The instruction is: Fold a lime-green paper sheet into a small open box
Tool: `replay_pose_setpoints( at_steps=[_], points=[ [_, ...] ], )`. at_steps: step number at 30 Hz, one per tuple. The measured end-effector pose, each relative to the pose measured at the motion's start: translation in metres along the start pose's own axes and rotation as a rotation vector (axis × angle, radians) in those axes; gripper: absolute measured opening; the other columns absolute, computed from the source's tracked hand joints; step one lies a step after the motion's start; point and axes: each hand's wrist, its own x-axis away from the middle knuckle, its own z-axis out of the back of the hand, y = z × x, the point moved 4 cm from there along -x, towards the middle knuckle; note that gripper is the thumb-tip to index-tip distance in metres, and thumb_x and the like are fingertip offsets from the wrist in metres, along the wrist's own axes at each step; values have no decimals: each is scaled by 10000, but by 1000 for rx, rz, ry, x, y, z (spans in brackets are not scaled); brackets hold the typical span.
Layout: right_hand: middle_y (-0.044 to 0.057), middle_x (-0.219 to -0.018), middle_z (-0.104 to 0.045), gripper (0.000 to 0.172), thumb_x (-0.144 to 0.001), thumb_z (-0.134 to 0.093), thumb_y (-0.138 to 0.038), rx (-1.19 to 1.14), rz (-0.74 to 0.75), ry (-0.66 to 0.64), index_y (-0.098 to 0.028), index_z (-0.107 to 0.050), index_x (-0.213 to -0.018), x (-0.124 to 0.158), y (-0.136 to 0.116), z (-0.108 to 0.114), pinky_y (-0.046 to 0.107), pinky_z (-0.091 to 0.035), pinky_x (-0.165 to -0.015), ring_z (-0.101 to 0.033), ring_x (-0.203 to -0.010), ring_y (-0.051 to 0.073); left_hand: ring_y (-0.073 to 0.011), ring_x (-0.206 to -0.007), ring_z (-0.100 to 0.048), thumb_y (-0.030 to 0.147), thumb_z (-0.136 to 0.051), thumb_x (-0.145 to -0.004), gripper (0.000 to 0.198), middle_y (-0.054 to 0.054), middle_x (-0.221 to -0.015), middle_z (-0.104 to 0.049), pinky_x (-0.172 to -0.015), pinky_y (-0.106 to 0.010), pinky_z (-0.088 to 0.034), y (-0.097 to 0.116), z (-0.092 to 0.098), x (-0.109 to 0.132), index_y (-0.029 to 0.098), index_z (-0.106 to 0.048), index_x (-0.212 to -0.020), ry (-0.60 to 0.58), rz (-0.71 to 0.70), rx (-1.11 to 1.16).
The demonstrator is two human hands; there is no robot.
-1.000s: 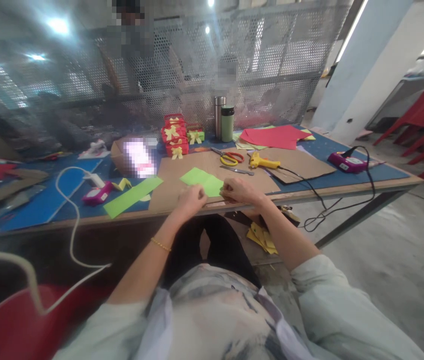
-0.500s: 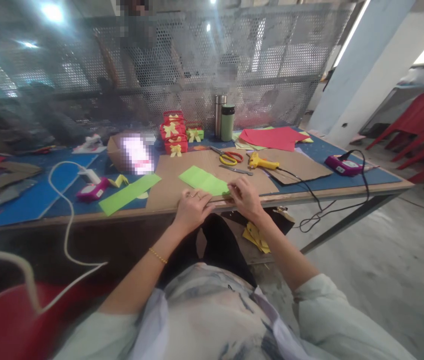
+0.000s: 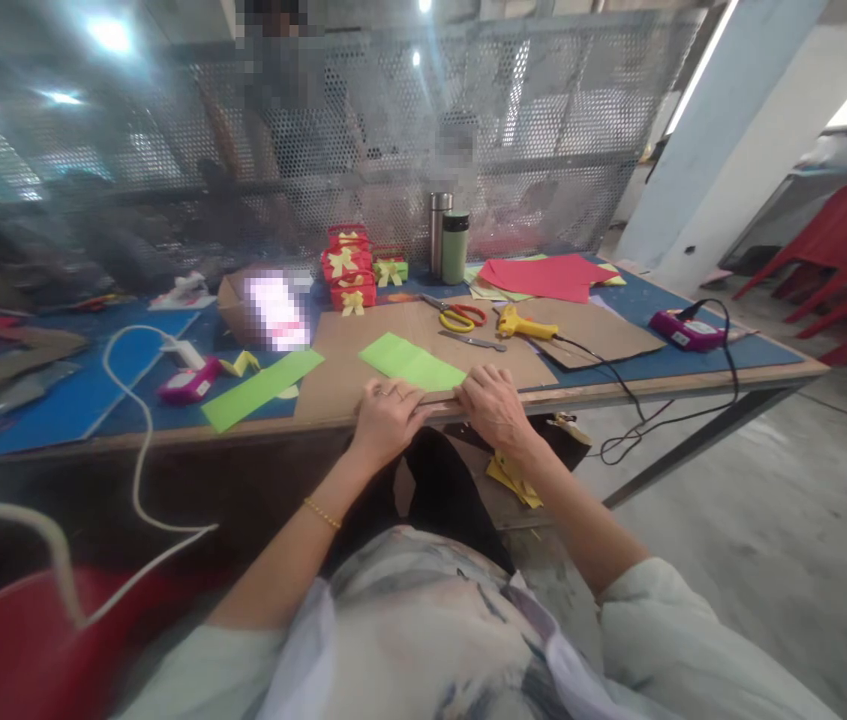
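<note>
A bright green sheet of paper [image 3: 415, 358] with a faint crease lies on brown cardboard [image 3: 340, 340] at the table's front edge. My left hand [image 3: 387, 415] is at its near edge, fingers bent and closed at the paper, thumb towards the right. At the sheet's right corner my right hand [image 3: 494, 405] has its fingers curled together on the near edge. Both fingertips are partly hidden. Beyond the sheet lie a thin blade-like tool [image 3: 472, 341], scissors [image 3: 462, 316] with red and yellow handles, and a yellow glue gun [image 3: 524, 325].
A green paper strip [image 3: 262, 388] lies to the left near a purple device [image 3: 189, 381]. Small red boxes with yellow bows [image 3: 348, 270] stand at the back beside a green bottle [image 3: 455, 248]. Red paper [image 3: 543, 275] and a black cable [image 3: 603, 362] are on the right.
My right hand has turned and come down flatter on the paper's right corner, its fingers closing together. My left hand and the green sheet have hardly moved.
</note>
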Motion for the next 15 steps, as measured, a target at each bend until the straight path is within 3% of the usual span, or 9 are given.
replay_pose_setpoints(
  at_steps=[6, 10, 15],
  points=[
    [85, -859, -613, 306, -1055, -434, -255, 4, 15, 8, -189, -631, -831, 1, 12, 6, 367, -302, -780, -459, -871, 245, -251, -1127, -650, 379, -545, -1012, 244, -75, -1161, -764, -984, -460, -341, -1, -2, 1, 211, -691, -1113, 27, -9, 1],
    [111, -985, -638, 287, -1062, -430, -300, -61, 63, -19, -173, -656, -941, -9, -11, 1, 363, -336, -794, -480, -912, 251, -238, -1097, -658, 355, -527, -1019, 230, -72, -1166, -760, -976, -445, -354, 0, -1, 1, 218, -681, -1123, -5, -2, 0],
    [119, -1006, -652, 344, -1057, -429, -419, -82, 105, -83, -167, -662, -1070, -4, -34, -9, 382, -368, -826, -512, -930, 266, -264, -1115, -633, 370, -534, -1004, 308, -110, -1201, -732, -981, -438, -379, 1, -3, 2, 186, -643, -1226, -80, 0, -45]
  ],
)
